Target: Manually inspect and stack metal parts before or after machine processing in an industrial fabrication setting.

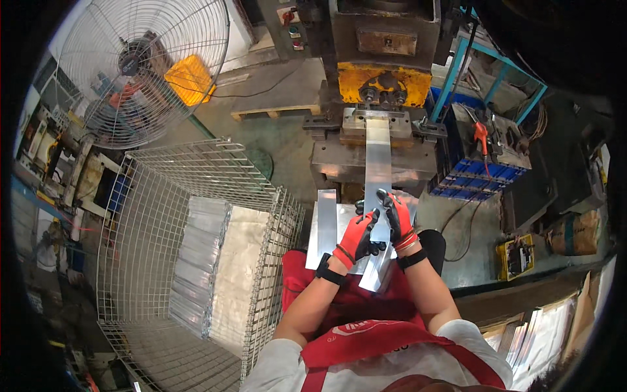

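now — left fingers [374,215], right fingers [385,197] clamped on strip [378,160] | press [384,83] ahead — wire cage [264,274] leftward

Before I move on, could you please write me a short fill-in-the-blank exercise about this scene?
1. A long metal strip runs from the machine to the person's two gloved ____.
2. The gloves on the left hand and right hand are red and ____.
3. The wire basket stands on the person's ____ side.
4. The plastic crate by the fan is ____.

Missing words: hands; black; left; yellow.
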